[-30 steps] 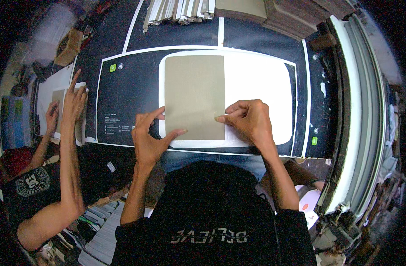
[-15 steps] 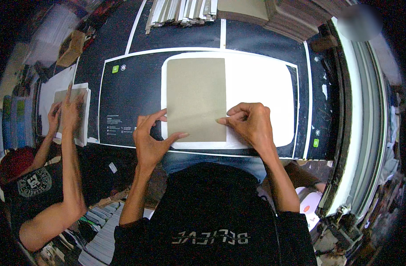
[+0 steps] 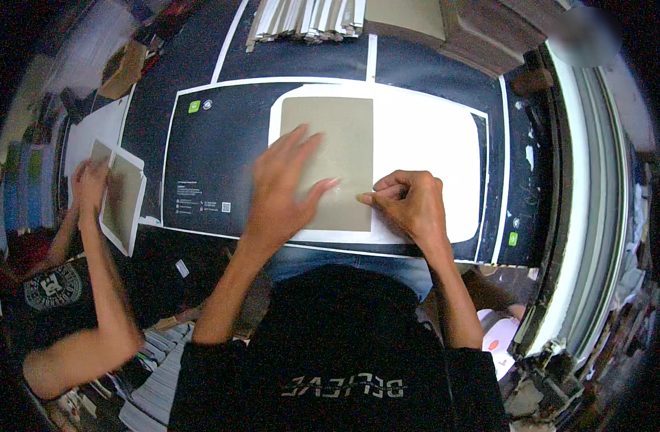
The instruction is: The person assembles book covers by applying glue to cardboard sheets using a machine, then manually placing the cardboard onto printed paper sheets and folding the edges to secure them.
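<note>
A grey-brown sheet of cardboard [image 3: 344,155] lies upright on the left part of a white sheet with rounded corners [image 3: 431,155]. My left hand [image 3: 283,183] is over the cardboard's lower left, slightly blurred, its fingers spread and nothing in them. At the cardboard's right edge, my right hand [image 3: 414,204] is closed in a pinch, the thumb tip on the edge and the other fingers curled. What sits between thumb and forefinger there is too small to make out. Beneath the white sheet is a black printed sheet with a white border [image 3: 215,144].
Cut strips [image 3: 308,20] and a stack of brown boards [image 3: 481,32] lie at the back. On the left a co-worker's hands [image 3: 91,180] hold a white-edged board [image 3: 126,194]. A long metal rail [image 3: 596,194] runs along the right side.
My left hand has moved from the cardboard's lower left corner up and right over its face. My right hand stays at the right edge. The co-worker has tilted the board on the left.
</note>
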Demonstrator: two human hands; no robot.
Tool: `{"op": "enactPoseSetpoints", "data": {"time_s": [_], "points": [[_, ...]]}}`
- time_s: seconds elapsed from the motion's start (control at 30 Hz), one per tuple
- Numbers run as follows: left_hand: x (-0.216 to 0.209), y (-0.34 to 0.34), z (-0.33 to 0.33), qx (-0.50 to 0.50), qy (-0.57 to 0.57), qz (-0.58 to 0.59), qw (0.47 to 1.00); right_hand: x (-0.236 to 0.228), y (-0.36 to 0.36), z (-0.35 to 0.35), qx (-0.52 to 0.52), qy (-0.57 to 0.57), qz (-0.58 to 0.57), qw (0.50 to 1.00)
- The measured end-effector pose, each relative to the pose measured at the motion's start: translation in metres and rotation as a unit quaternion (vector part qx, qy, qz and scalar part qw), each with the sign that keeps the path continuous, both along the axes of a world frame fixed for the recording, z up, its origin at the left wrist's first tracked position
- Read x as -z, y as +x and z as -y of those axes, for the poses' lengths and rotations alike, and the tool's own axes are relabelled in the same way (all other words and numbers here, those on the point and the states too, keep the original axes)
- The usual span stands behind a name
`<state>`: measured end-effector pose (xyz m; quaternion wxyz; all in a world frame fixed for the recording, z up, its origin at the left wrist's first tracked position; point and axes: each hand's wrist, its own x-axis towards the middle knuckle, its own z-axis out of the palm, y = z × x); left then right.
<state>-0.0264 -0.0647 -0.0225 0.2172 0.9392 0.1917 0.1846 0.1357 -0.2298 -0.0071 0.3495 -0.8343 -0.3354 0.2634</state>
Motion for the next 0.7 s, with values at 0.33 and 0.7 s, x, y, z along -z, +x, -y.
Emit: {"op": "enactPoseSetpoints", "data": {"time_s": [0.33,0.7], "points": [[0.03,0.061,0.012,-0.007,0.111,-0.104,0.988,-0.001,-0.001,0.001,0.018,0.005,-0.03,0.999],[0.029,0.059,0.013,-0.008,0.114,-0.092,0.989,-0.006,0.001,-0.002,0.01,-0.003,-0.05,0.999]]}}
